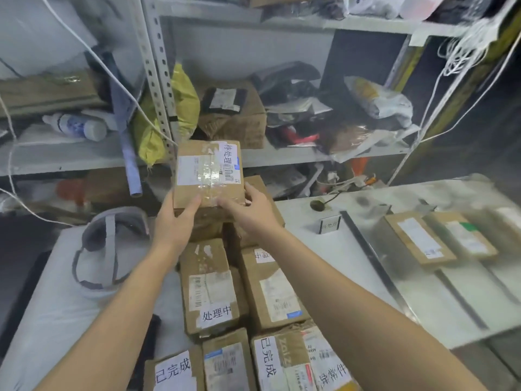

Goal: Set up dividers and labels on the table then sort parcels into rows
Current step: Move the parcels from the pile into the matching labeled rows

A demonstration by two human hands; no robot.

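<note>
Both hands are gripping one cardboard parcel (208, 173). The left hand (174, 221) is holding its near left edge with the thumb lying on top, and the right hand (249, 213) is clasping the near right corner with its fingers curled round the side. The parcel is sitting at the far end of the unsorted pile (270, 294) in the near centre; whether it is lifted clear of the box beneath is hard to tell.

Sorting appears to be under way. A dark divider (375, 266) and a small label stand (329, 224) are already standing on the worktop (346, 258) to the right, with sorted parcels (420, 241) lying beyond the divider.

The held parcel's white strip is reading 待处理, so the next move is probably calling for carrying it right into the matching row. The stand's writing is too blurred to confirm this. Strips on the pile are reading 处理中, 已完成 (twice) and 异常件.
</note>
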